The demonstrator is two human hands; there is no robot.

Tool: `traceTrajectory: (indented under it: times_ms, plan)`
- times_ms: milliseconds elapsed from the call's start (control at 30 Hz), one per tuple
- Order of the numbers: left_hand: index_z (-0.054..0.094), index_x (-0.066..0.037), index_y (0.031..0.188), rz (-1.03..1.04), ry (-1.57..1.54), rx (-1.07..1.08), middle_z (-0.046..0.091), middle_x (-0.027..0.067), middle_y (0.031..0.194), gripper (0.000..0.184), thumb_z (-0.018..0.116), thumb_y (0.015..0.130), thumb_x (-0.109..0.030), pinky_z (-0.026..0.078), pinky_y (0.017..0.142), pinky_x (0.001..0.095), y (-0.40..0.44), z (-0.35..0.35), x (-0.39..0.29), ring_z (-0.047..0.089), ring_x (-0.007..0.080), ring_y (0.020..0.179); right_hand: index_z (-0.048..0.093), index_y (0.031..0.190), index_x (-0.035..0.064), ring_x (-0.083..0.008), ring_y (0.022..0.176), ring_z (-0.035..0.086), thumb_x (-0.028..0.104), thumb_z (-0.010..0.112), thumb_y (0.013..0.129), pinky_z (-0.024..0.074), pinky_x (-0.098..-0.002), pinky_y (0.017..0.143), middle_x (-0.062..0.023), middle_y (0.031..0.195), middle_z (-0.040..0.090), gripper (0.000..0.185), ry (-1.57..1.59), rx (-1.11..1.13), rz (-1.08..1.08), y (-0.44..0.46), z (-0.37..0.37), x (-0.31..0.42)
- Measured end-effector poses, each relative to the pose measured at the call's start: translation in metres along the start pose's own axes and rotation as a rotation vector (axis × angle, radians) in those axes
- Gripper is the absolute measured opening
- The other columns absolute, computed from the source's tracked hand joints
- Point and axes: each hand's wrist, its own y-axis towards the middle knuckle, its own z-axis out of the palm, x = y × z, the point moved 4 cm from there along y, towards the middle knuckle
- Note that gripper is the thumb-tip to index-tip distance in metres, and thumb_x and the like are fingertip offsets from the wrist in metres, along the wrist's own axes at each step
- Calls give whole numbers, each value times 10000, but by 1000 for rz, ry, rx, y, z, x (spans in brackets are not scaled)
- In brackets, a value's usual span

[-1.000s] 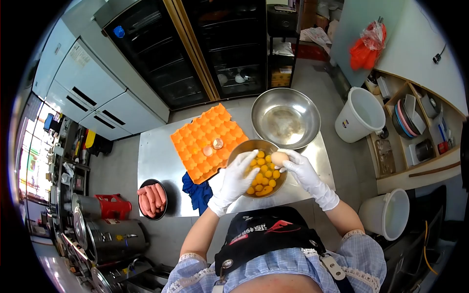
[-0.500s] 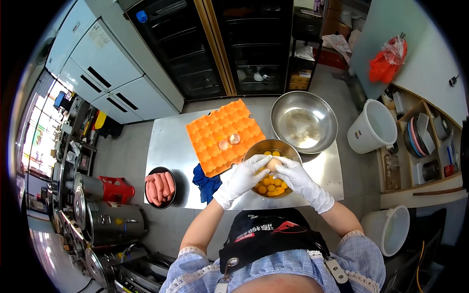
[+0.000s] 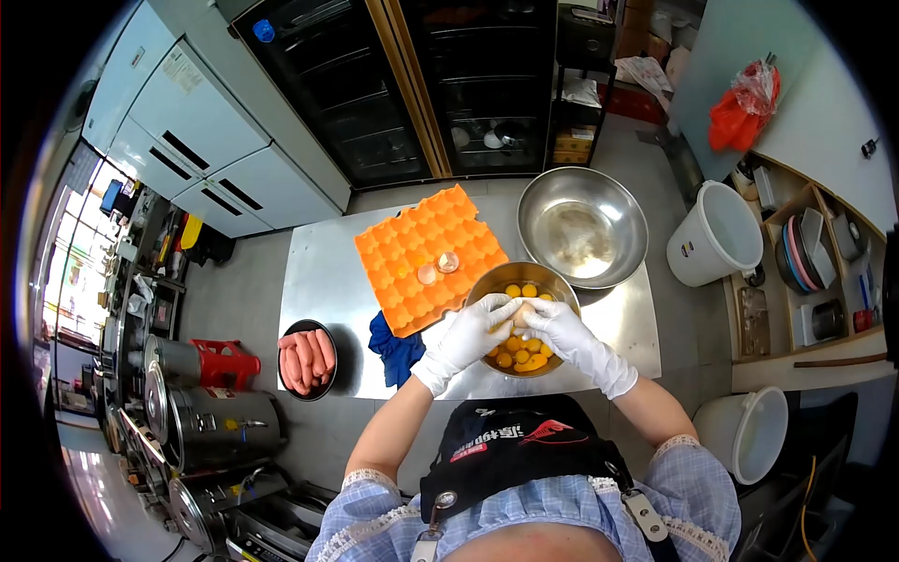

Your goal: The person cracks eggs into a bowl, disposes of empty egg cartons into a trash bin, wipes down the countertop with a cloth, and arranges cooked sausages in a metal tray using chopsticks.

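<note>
Egg (image 3: 522,316) in hand is over the metal bowl (image 3: 489,281), which stands toward the near edge of the table (image 3: 314,272), right of its middle. The fingers of the left hand (image 3: 466,335) and the right hand (image 3: 569,335), both in white gloves, are clamped on the shell from either side, the fingertips of the two hands close together; whether the shell is already split cannot be told. Much looks done: many whole yolks (image 3: 507,360) lie in the bowl, partly hidden by the hands. As for what is left, this is the only egg that shows outside the bowl; the orange egg tray (image 3: 393,253), left of the bowl and reaching toward the far edge, carries pieces of broken shell (image 3: 449,262) but no whole egg that can be made out. A wide steel basin (image 3: 585,229) sits at the far right corner, a blue cloth (image 3: 396,351) near the near edge, and a black bowl (image 3: 311,397) of sausages (image 3: 304,356) at the near left corner. White Chinese characters (image 3: 500,432) and red marks are printed on the black apron (image 3: 468,482), too skewed to read surely. Labels on the refrigerator (image 3: 183,70) and the white bucket (image 3: 714,234) are too small to read.
</note>
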Motion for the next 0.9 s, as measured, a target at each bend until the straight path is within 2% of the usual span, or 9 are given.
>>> traceTrajectory:
  times_ms: [167, 300, 367, 400, 467, 500, 567, 767, 900]
  plan:
    - [595, -47, 1142, 48, -36, -29, 596, 136, 1062, 366, 608, 779, -4, 475, 851, 284, 1, 2, 3, 594, 258, 968, 497, 1226, -10, -99, 800, 588, 116, 508, 923, 477, -212, 724, -60, 966, 604, 329, -275, 70, -84, 0, -2, 12]
    - [597, -52, 1141, 74, -47, -37, 593, 136, 1074, 368, 609, 777, 3, 472, 856, 284, 1, 0, 6, 588, 256, 977, 511, 1219, -7, -115, 798, 578, 97, 545, 891, 478, -222, 741, -82, 1024, 595, 345, -439, 37, -21, -4, -4, 22]
    - [599, -55, 1140, 80, -47, -31, 593, 135, 1077, 367, 609, 778, 3, 472, 857, 283, 1, -1, 6, 588, 255, 977, 514, 1214, -10, -172, 868, 565, 83, 593, 838, 465, -269, 797, -107, 1060, 565, 396, -571, 6, -156, -2, -7, 26]
    - [599, -55, 1139, 92, -42, -28, 594, 134, 1078, 367, 612, 776, 1, 476, 852, 288, 1, -2, 5, 589, 260, 976, 514, 1214, -10, -172, 868, 565, 83, 593, 838, 465, -269, 797, -107, 1060, 565, 396, -572, 7, -157, -3, -8, 28]
    - [598, -56, 1137, 105, -39, -26, 594, 132, 1079, 367, 616, 774, 0, 481, 847, 294, 1, -3, 4, 590, 264, 976, 514, 1206, -14, -254, 976, 533, 79, 625, 787, 431, -312, 865, -142, 1064, 527, 444, -958, 3, -333, -6, -5, 39]
    - [596, -55, 1133, 167, 33, -55, 594, 133, 1083, 365, 620, 772, -3, 487, 840, 304, 1, -4, 2, 594, 272, 971, 514, 1206, -14, -254, 976, 533, 79, 625, 787, 431, -312, 865, -142, 1064, 527, 444, -959, 3, -334, -7, -4, 42]
    - [594, -55, 1129, 232, 105, -86, 595, 133, 1087, 364, 624, 770, -5, 493, 833, 315, 0, -4, 0, 597, 280, 966, 510, 1204, -11, -306, 1029, 500, 83, 629, 769, 403, -337, 902, -164, 1042, 495, 461, -1159, 2, -449, -11, 4, 51]
    - [566, -77, 1145, 327, 251, -264, 608, 120, 1079, 445, 653, 717, 5, 508, 794, 343, -3, -7, -8, 610, 286, 941, 465, 1240, -8, -329, 1019, 503, 99, 631, 781, 415, -363, 900, -178, 1118, 454, 500, -1362, 5, -499, -25, 24, 78]
    - [557, -56, 1144, 395, 281, -395, 617, 113, 1061, 496, 676, 669, 19, 501, 789, 366, -3, -12, -15, 610, 290, 934, 454, 1246, -11, -330, 1010, 511, 99, 635, 778, 433, -372, 879, -178, 1104, 451, 514, -1495, 17, -521, -30, 38, 93]
